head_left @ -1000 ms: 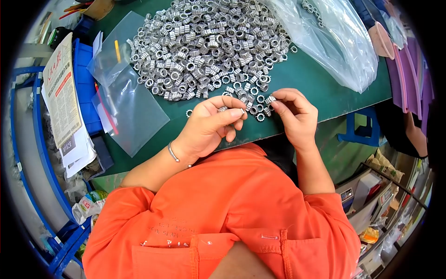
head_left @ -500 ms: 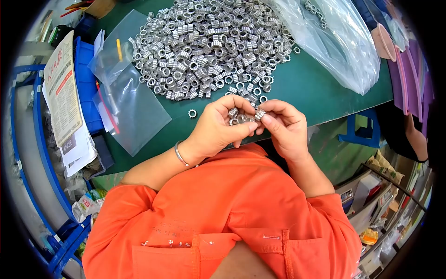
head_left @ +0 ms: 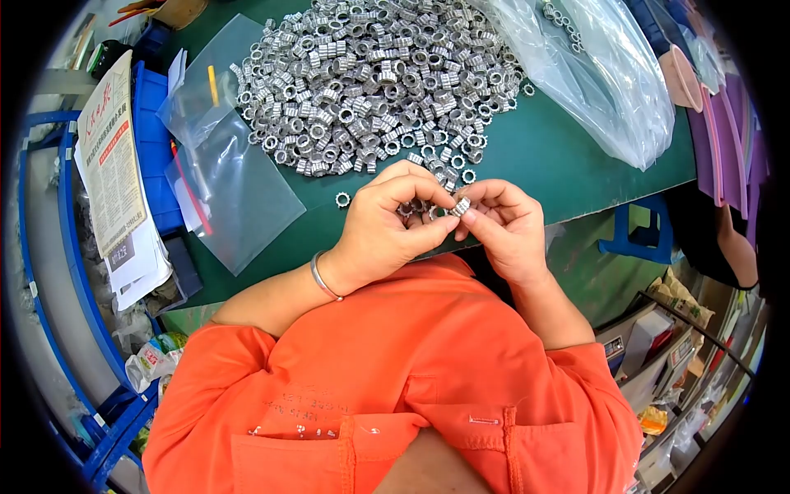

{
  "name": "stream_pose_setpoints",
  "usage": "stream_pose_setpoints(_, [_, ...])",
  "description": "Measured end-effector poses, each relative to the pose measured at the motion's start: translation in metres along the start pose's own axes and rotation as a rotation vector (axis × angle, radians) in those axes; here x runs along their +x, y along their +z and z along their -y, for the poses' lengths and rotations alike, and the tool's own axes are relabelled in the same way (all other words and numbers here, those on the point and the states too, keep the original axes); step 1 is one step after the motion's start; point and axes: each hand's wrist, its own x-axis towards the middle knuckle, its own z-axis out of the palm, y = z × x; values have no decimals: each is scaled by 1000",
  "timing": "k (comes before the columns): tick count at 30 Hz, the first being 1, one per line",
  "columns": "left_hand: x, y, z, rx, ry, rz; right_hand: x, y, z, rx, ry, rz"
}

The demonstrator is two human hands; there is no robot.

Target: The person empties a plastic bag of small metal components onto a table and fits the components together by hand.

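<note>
Between thumb and fingers, my right hand [head_left: 506, 224] pinches a small silvery toothed metal ring [head_left: 462, 206]. My left hand [head_left: 388, 221] curls around several more toothed rings [head_left: 436, 212], partly hidden by its fingers. Its thumb and index fingertip reach the ring in my right hand. Both hands are close together over the near edge of the green table [head_left: 263, 276]. Just beyond them lies a large pile of toothed metal rings [head_left: 370, 82], and a single loose ring [head_left: 342, 199] rests left of my left hand.
Clear plastic sheets [head_left: 247, 198] lie left of the pile, near a blue bin [head_left: 156, 140] and a newspaper [head_left: 111, 156]. At the right, a large clear plastic bag [head_left: 609, 99] covers the tabletop, with rings inside. A blue stool [head_left: 642, 235] stands beyond the right table edge.
The ring in my right hand has tilted, and my left thumb and index finger have come up against it. The rings in my left hand are more covered by its fingers.
</note>
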Motion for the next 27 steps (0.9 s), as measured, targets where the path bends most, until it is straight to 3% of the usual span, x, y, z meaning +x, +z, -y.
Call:
stream_pose_setpoints(4, [2,-4,3,98,148,25,0,-3,15,-284,-81,-21])
stream_pose_setpoints(6, [3,-6,-1,-578,-241,41,8,-18,21,-713,-316,-116])
stream_pose_setpoints(8, [4,-8,-1,-658,-249,41,12,-30,30,-982,-348,-159])
stream_pose_setpoints(12, [4,-13,7,-890,-332,83,10,-33,25,-1190,-303,-31])
stream_pose_setpoints(17, [6,-14,5,-1035,-373,105,9,-36,22,-1199,-277,30])
stream_pose_setpoints(21, [8,-14,1,-1138,-416,107,5,-32,22,-1239,-364,-50])
stream_pose_setpoints(24, [6,-13,9,-1062,-430,70,2,-37,20,-1280,-390,-9])
stream_pose_setpoints(27, [4,-8,7,-732,-401,74,-2,-34,17,-1164,-375,-51])
